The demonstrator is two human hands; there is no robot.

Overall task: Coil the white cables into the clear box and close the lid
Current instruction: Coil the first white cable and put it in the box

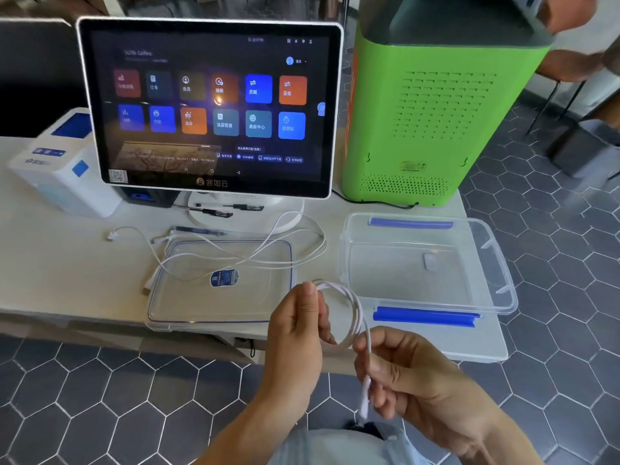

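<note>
Overhead, white counter [60,280], grey hexagon floor tiles [553,250], green machine [436,112]

On your desk [60,283] the lid [221,297] lies left of the open box [496,263], with loose cables [268,250] sprawled across it. Behind the lid stands the screen [208,105]; behind the box, the tall machine [436,112]. A printer [57,176] sits far left.

Coiled white cable [352,310] midair (another [268,250] across lid [188,307]), clear box [496,263] open
</note>
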